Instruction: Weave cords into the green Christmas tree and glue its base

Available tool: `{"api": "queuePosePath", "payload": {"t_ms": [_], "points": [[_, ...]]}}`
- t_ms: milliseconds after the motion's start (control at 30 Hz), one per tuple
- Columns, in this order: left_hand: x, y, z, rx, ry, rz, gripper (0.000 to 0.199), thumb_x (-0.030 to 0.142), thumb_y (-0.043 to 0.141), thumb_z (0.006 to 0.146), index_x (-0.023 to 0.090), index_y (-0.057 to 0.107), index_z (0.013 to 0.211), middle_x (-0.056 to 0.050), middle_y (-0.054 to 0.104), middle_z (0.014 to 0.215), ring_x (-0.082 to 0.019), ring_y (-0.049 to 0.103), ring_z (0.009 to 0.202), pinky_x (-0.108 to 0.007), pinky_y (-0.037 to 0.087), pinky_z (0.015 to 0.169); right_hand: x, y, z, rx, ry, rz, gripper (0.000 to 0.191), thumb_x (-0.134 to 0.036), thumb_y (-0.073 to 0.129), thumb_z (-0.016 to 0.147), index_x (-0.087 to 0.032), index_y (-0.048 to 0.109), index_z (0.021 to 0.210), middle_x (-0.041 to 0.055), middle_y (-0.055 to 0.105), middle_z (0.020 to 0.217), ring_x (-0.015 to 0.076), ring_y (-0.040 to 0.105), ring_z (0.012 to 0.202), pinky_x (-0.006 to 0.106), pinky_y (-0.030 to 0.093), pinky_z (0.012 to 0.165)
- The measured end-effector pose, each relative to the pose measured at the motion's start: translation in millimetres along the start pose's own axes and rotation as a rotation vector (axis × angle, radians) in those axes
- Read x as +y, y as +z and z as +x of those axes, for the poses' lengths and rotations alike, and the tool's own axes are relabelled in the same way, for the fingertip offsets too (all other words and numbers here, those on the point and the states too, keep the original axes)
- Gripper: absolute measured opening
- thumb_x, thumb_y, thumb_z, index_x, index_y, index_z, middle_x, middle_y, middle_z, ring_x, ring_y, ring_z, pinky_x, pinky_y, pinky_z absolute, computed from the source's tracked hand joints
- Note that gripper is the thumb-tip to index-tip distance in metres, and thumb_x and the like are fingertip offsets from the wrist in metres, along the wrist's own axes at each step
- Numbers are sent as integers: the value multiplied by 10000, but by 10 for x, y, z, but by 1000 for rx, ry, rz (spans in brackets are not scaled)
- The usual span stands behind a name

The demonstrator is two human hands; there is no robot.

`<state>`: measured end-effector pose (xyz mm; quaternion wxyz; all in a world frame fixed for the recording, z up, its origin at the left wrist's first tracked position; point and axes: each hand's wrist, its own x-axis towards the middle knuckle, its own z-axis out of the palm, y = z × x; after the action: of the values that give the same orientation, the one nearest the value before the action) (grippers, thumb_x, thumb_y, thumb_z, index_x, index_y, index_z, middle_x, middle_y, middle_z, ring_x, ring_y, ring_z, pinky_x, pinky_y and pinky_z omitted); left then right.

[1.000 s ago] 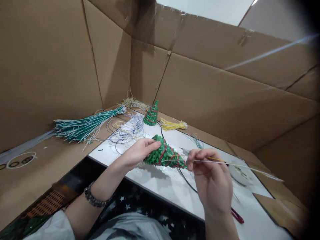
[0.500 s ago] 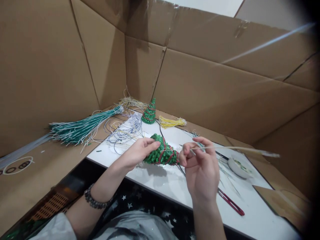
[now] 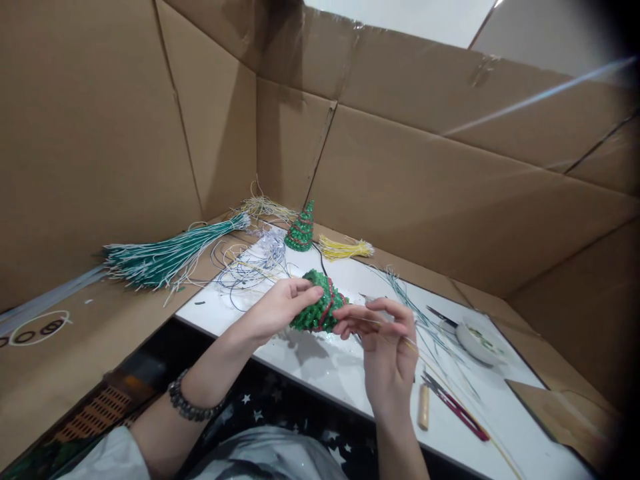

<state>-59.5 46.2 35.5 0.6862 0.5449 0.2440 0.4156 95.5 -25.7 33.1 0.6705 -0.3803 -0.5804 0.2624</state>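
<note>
A small green beaded Christmas tree [image 3: 314,313] with red strands wound round it lies tilted in my left hand [image 3: 277,308]. The thumb presses on its near side and the fingers go behind its wide end. Close to the narrow end, my right hand [image 3: 389,350] pinches a thin yellowish cord [image 3: 500,451], with some fingers touching or just in front of the tree. That cord trails past the hand to the lower right. Its end at the tree is too fine to make out, and the tree's tip is hidden behind my right fingers.
A second green tree [image 3: 301,230] stands at the back. Teal cords [image 3: 170,257], yellow cords [image 3: 345,247] and tangled blue-white strands [image 3: 250,263] lie around. At right are a white bowl [image 3: 477,347], a red-handled tool [image 3: 463,417] and a wooden handle [image 3: 424,407]. Cardboard walls [image 3: 425,193] enclose the table.
My right hand has moved slightly left and closer over the tree. The cord, earlier stretched out level to the right, now slopes down to the lower right. My left hand keeps its hold.
</note>
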Motion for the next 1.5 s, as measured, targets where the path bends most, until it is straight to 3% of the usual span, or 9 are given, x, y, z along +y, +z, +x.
{"api": "queuePosePath", "payload": {"t_ms": [133, 300, 600, 700, 767, 900, 1100, 1300, 1500], "points": [[0, -5, -7, 1, -3, 18, 407, 529, 707, 781, 123, 673, 792, -26, 663, 696, -122, 573, 619, -239, 440, 621, -46, -10, -44, -48, -62, 44, 331, -563, 355, 991, -270, 497, 1055, 28, 734, 899, 158, 671, 679, 322, 530, 641], [1, 4, -5, -9, 9, 21, 384, 510, 702, 793, 127, 679, 799, -26, 670, 721, -133, 590, 660, -251, 458, 651, -43, -45, -1, -112, -9, 38, 92, -329, 506, 997, -249, 552, 1007, 29, 718, 958, 142, 675, 755, 300, 537, 692], [17, 17, -21, -28, 34, 83, 390, 514, 659, 828, 125, 671, 800, -35, 675, 730, -137, 591, 649, -250, 438, 632, -20, -95, -8, -224, -21, 230, 287, -506, 311, 1013, -280, 488, 1027, 62, 764, 1010, 192, 721, 811, 373, 545, 733], [28, 29, -23, -32, 39, 88, 389, 508, 656, 831, 120, 676, 808, -34, 670, 728, -134, 588, 652, -246, 437, 633, -51, -89, 1, -233, -16, 216, 188, -436, 403, 1017, -279, 505, 1038, 43, 754, 985, 165, 707, 787, 331, 544, 710], [34, 38, -23, -37, 42, 100, 388, 500, 649, 840, 114, 688, 831, -35, 670, 736, -134, 584, 667, -250, 444, 657, -56, -78, 8, -221, -11, 187, 62, -318, 504, 1001, -275, 531, 1036, 20, 740, 971, 135, 689, 764, 289, 541, 696], [34, 42, -19, -31, 50, 134, 369, 483, 643, 851, 118, 695, 831, -39, 674, 759, -143, 586, 723, -261, 457, 710, -21, -54, -3, -158, -4, 117, 70, -242, 502, 1001, -255, 564, 1029, 26, 749, 979, 123, 687, 775, 264, 542, 702], [1, 29, -19, -42, 39, 135, 362, 490, 640, 858, 143, 728, 912, -47, 705, 821, -170, 622, 795, -278, 477, 745, 40, -53, -25, -78, -72, -40, 53, -248, 498, 1002, -256, 549, 991, 35, 783, 932, 175, 619, 1205, 357, 516, 963], [-36, 36, -14, -71, 13, 72, 375, 489, 662, 848, 139, 737, 958, -63, 726, 850, -177, 641, 804, -288, 490, 765, 67, -25, -19, 18, -130, -53, 92, -203, 522, 985, -246, 600, 960, 28, 776, 991, 178, 738, 959, 350, 591, 859], [-57, 57, -20, -83, -24, 20, 381, 487, 682, 835, 133, 737, 967, -60, 728, 825, -165, 647, 769, -279, 493, 749, 122, 22, -16, 130, -124, -121, 101, -207, 553, 970, -248, 645, 973, 9, 772, 959, 157, 746, 917, 296, 599, 832]]}}
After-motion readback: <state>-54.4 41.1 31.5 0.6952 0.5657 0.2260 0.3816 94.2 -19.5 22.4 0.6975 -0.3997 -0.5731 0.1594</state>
